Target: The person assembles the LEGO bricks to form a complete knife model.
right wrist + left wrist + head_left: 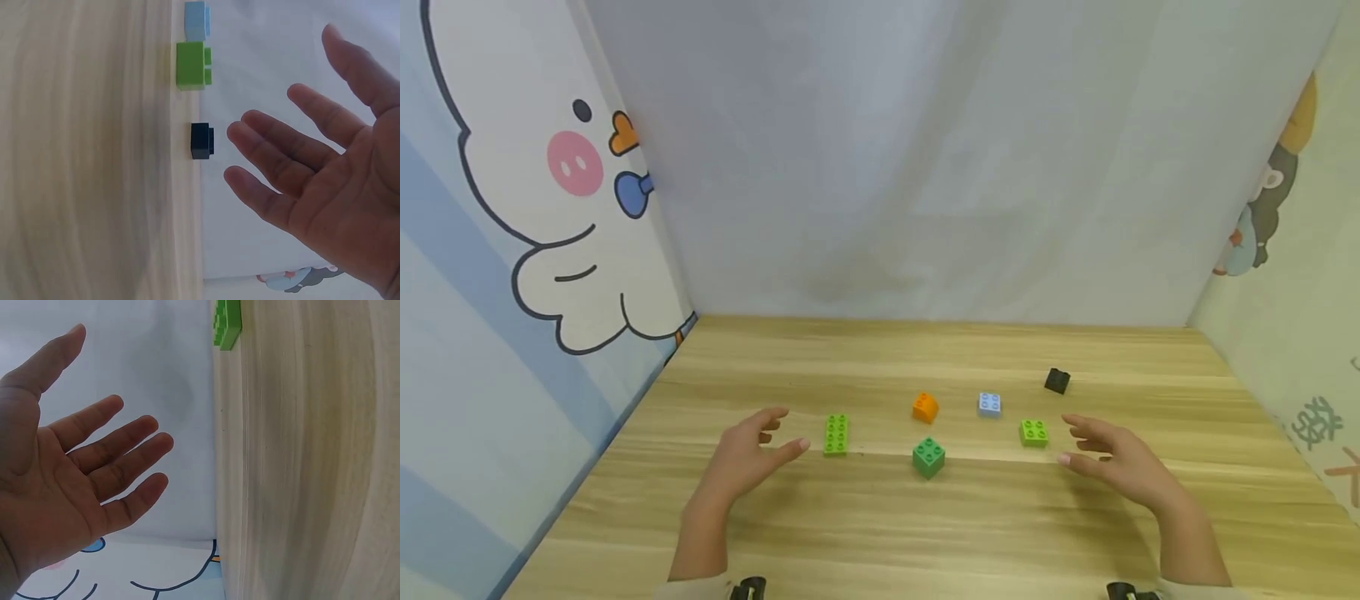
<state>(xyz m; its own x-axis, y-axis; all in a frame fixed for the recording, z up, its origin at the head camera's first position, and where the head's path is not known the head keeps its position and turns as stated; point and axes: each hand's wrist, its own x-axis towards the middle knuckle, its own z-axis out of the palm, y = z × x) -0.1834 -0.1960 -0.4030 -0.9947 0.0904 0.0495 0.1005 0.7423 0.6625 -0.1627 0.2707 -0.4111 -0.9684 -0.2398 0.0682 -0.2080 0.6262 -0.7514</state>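
Observation:
My left hand (747, 458) hovers over the table, fingers relaxed and apart, holding nothing. Just to its right lies a long lime-green building brick (836, 435), its end also showing at the top of the left wrist view. My right hand (1116, 462) is likewise empty, thumb and fingers spread toward the left. Nearest to it is a square lime-green brick (1033, 433); a black brick (1057, 381) lies farther back. Between the hands sit a dark green brick (928, 457), an orange brick (925, 407) with a sloped side, and a light blue brick (989, 405).
The bricks lie spread on a wood-grain table (880, 533). A plain pale curtain (880, 167) stands along the back edge. Cartoon-printed walls rise at the left (482, 400) and right (1285, 333).

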